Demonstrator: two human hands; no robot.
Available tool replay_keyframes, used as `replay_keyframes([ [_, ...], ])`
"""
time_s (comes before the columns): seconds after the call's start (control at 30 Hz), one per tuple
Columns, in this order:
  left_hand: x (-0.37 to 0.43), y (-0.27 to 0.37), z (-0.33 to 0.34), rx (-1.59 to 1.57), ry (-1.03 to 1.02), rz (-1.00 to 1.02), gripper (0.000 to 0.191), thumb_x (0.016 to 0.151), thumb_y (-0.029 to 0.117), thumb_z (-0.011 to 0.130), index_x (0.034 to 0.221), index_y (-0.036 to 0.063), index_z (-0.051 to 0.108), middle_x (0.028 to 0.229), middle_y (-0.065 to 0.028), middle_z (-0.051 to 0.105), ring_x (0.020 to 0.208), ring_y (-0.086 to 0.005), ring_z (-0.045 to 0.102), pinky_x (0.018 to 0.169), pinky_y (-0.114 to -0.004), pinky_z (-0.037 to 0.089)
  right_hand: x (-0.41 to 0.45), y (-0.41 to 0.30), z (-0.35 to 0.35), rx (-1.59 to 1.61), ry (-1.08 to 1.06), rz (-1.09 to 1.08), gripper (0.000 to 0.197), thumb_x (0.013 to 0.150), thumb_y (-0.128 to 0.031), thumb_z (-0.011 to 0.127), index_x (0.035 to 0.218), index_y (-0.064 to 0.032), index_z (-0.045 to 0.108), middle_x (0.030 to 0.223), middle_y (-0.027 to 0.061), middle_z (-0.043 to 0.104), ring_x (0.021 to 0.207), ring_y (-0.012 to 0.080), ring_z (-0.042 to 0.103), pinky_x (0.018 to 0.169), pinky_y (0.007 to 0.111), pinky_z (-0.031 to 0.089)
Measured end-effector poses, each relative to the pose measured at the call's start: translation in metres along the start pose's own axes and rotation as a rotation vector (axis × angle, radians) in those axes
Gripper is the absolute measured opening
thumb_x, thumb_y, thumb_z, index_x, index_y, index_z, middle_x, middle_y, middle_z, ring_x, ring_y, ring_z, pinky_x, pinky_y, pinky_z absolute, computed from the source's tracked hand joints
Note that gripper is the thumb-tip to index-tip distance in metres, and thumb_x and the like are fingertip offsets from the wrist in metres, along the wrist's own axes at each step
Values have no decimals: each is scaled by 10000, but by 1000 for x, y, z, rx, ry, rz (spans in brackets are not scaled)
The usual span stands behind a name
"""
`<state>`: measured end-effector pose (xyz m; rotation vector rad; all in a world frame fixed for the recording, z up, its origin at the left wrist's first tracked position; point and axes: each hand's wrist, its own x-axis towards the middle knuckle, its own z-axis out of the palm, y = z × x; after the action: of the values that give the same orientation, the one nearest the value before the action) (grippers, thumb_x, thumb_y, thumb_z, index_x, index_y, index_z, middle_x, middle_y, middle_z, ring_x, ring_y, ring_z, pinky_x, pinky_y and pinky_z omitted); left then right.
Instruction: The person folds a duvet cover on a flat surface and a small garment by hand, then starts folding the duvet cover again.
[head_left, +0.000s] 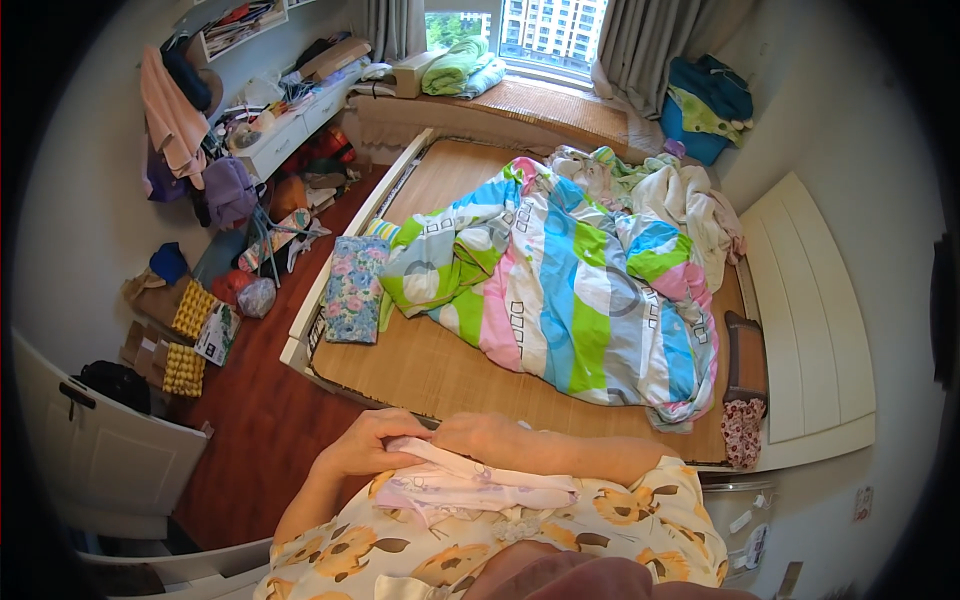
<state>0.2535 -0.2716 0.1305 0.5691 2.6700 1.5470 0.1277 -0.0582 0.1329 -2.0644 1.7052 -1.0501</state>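
Close to my chest, my left hand (367, 442) and my right hand (476, 435) meet at one end of a pale pink cloth (472, 487) with a purple print. The fingers of my left hand pinch its upper left edge. My right hand is bent over beside them, its fingertips hidden but apparently on the same edge. The rest of the cloth lies gathered against my flowered top. Beyond my hands is a bed with a tan mat (442, 367). On it lies a rumpled striped quilt (577, 292) and a folded blue floral cloth (354, 289).
Crumpled pale bedding (682, 195) lies at the bed's far right, and a brown pillow (745, 356) by the headboard (810, 315). Boxes and yellow egg trays (184, 367) stand on the red wooden floor (259, 390), near a white door (112, 442). A desk (285, 139) holds clutter.
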Motion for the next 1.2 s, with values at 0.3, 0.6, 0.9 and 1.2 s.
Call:
replay_keyframes([
  [0.3,21,-11,-8,-170,-153,-114,177,711,44,688,836,22,564,930,-79,619,843,-189,578,721,-281,446,-17,-2,-5,123,43,61,255,813,-89,502,1059,-51,558,978,106,564,974,285,542,805,354,453],
  [0.6,48,0,-5,5,-200,-320,219,706,110,749,760,38,549,720,-20,596,672,-80,524,604,-241,434,-64,-1,-25,224,74,47,323,868,-90,514,1188,-57,538,1135,114,564,1059,288,520,889,355,432],
  [0.9,68,29,42,-168,-242,-257,274,768,86,691,1040,61,677,856,-62,657,761,-120,596,668,-247,461,-107,-1,-38,454,-36,86,372,914,-75,423,1281,-36,473,1303,129,489,1199,294,456,988,335,392],
  [1.2,82,42,36,127,-176,-278,201,711,44,690,911,64,702,792,-72,645,762,-202,610,678,-303,461,-111,1,-42,401,-188,154,411,946,-113,370,1352,-51,395,1383,108,391,1284,255,355,1080,311,272],
])
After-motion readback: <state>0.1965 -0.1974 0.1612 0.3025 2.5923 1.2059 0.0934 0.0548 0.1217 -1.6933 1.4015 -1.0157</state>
